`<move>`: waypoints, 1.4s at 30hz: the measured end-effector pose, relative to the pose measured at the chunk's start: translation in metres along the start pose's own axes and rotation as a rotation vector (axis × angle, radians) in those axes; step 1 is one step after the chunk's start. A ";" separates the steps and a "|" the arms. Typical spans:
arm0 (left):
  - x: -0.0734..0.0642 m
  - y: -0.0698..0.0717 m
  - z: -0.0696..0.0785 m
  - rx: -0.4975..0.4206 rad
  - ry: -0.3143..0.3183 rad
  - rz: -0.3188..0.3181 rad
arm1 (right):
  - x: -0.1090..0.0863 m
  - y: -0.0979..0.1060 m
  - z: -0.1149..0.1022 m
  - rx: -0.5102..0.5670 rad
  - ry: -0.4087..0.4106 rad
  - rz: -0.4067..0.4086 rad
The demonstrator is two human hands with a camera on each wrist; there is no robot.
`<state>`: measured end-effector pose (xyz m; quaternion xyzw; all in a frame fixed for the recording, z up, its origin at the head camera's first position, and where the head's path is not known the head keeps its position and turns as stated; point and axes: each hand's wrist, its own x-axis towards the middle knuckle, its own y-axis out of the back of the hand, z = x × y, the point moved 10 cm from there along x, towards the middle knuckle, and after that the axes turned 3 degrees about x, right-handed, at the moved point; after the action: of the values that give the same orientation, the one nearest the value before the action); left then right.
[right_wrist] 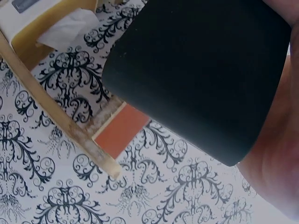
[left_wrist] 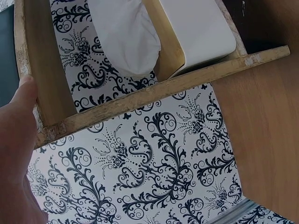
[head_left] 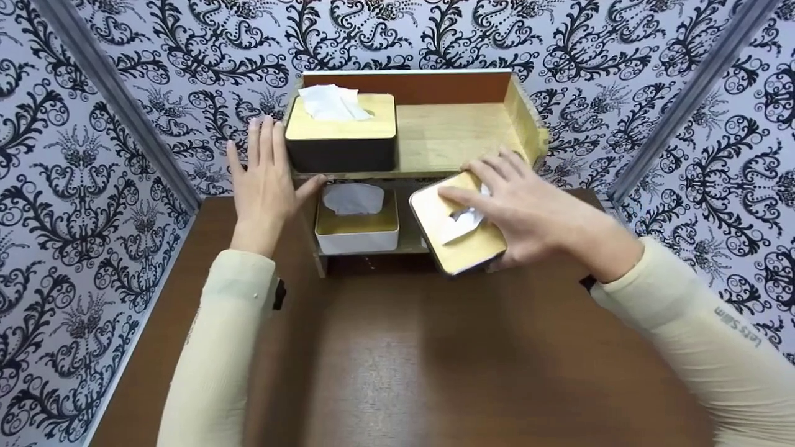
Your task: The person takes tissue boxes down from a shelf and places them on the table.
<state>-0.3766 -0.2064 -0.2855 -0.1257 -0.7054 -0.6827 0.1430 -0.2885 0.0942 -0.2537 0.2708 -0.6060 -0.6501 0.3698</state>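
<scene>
My right hand (head_left: 522,205) grips a black tissue box (head_left: 442,225) with a light wooden lid, tilted in front of the shelf's right half. White tissue pokes from its slot. In the right wrist view its dark underside (right_wrist: 196,79) fills much of the picture. My left hand (head_left: 264,180) rests against the left side of the two-tier wooden shelf (head_left: 453,133), fingers straight, thumb at the front edge. Beside it, another black tissue box (head_left: 341,152) stands on the upper tier's left. Below that sits a white tissue box (head_left: 357,242).
A further white box (right_wrist: 46,16) with a tissue shows in the right wrist view, mostly hidden in the head view. The shelf stands on a brown table (head_left: 372,360) against patterned walls (head_left: 596,37). Raised side boards bound the upper tier.
</scene>
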 end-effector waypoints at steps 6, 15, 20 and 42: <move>-0.001 -0.001 -0.001 0.002 0.006 -0.008 | -0.001 -0.019 -0.014 -0.029 0.072 0.029; 0.000 -0.001 0.000 -0.001 0.007 0.001 | 0.001 -0.057 -0.030 -0.058 0.119 0.030; -0.001 -0.001 0.000 0.000 0.005 0.018 | 0.000 -0.082 -0.034 -0.062 0.121 0.037; -0.001 -0.003 -0.001 -0.009 0.010 0.001 | -0.019 -0.202 -0.012 -0.059 -0.012 0.002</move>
<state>-0.3772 -0.2070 -0.2887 -0.1232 -0.7014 -0.6866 0.1464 -0.2993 0.1007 -0.4569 0.2551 -0.5889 -0.6690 0.3749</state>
